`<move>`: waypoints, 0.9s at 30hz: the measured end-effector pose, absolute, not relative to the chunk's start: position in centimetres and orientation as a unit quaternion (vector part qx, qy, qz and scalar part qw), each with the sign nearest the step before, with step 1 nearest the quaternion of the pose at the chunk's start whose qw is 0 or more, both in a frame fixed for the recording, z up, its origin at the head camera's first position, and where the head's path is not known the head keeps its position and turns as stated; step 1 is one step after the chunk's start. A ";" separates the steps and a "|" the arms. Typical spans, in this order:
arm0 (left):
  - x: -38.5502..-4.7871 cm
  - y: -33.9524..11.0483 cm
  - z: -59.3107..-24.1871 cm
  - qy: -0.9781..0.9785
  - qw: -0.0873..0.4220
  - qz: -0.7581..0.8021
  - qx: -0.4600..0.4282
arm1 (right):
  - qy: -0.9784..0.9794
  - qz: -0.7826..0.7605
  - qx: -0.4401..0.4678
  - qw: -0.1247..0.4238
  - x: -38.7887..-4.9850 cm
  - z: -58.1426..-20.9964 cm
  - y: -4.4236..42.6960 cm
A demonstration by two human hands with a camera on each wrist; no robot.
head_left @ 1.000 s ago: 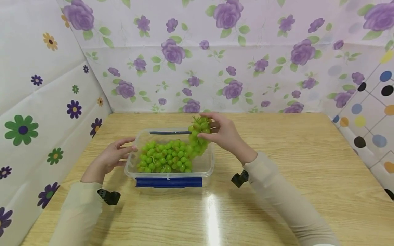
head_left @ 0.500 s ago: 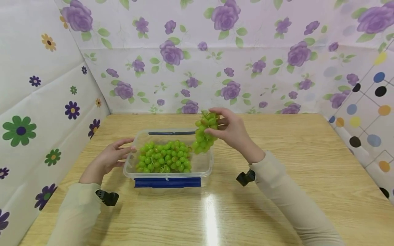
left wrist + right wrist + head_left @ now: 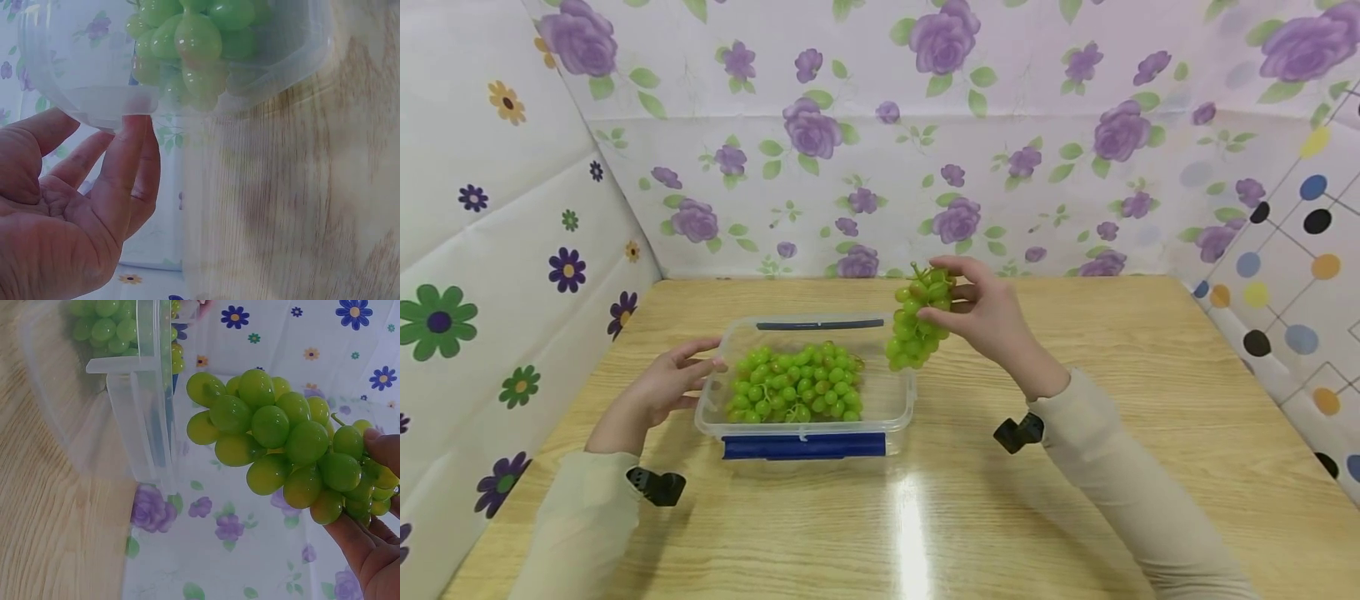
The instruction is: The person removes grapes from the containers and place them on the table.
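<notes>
A glossy green bunch of grapes (image 3: pixel 916 325) hangs stem-up in the right hand (image 3: pixel 988 312) near a clear, rectangular, blue-clipped plastic box (image 3: pixel 880 396), touched by the left hand (image 3: pixel 661 386), plump green grapes (image 3: pixel 797 385) inside.

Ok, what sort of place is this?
Probably a makeshift filming booth rather than an ordinary kitchen: a wood-grain table backed by a purple-rose sheet, a dotted sheet along one side, and black wrist cameras worn on both arms.

I count two hands (image 3: pixel 658 387) (image 3: pixel 988 317), one grape bunch (image 3: pixel 916 321) between the right fingers (image 3: pixel 955 265), one box (image 3: pixel 883 400) at the left fingertips (image 3: pixel 718 364), two cameras (image 3: pixel 658 486) (image 3: pixel 1019 432) behind the fingers.
</notes>
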State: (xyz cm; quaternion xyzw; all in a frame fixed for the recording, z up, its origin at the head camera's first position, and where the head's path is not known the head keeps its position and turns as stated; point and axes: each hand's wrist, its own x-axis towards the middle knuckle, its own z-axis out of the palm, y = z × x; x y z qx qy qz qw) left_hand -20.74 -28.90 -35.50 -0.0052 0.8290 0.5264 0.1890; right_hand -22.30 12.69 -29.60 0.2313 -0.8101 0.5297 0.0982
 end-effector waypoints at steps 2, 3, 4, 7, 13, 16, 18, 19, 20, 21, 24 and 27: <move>-20.7 -28.9 -35.4 0.829 0.188 0.527 -0.005 | -0.812 0.528 0.230 0.099 -22.3 -29.6 13.0; -20.6 -28.9 -35.4 0.830 0.187 0.526 -0.005 | -0.812 0.528 0.229 0.100 -22.2 -29.7 13.1; -20.6 -28.9 -35.3 0.831 0.187 0.524 -0.005 | -0.811 0.527 0.231 0.103 -22.2 -29.7 13.2; -20.6 -28.9 -35.2 0.833 0.185 0.521 -0.004 | -0.809 0.525 0.237 0.115 -22.0 -29.8 13.7; -20.9 -29.1 -35.5 0.835 0.183 0.518 -0.012 | -0.811 0.523 0.233 0.122 -21.8 -29.8 14.4; -21.0 -29.0 -35.5 0.834 0.185 0.520 -0.017 | -0.810 0.524 0.232 0.125 -21.6 -29.8 14.7; -21.1 -28.9 -35.5 0.834 0.186 0.520 -0.019 | -0.809 0.523 0.234 0.127 -21.6 -29.9 14.9; -21.1 -28.9 -35.5 0.833 0.186 0.520 -0.020 | -0.809 0.524 0.233 0.127 -21.5 -29.9 15.0; -21.1 -28.9 -35.6 0.833 0.186 0.521 -0.021 | -0.810 0.523 0.233 0.127 -21.4 -30.0 15.0; -21.2 -28.9 -35.6 0.833 0.187 0.520 -0.020 | -0.811 0.522 0.232 0.128 -21.4 -30.1 15.1; -21.3 -28.9 -35.6 0.834 0.187 0.518 -0.018 | -0.815 0.518 0.228 0.128 -21.2 -30.3 15.4; -21.3 -29.0 -35.6 0.836 0.188 0.515 -0.019 | -0.818 0.513 0.229 0.125 -21.1 -30.6 15.5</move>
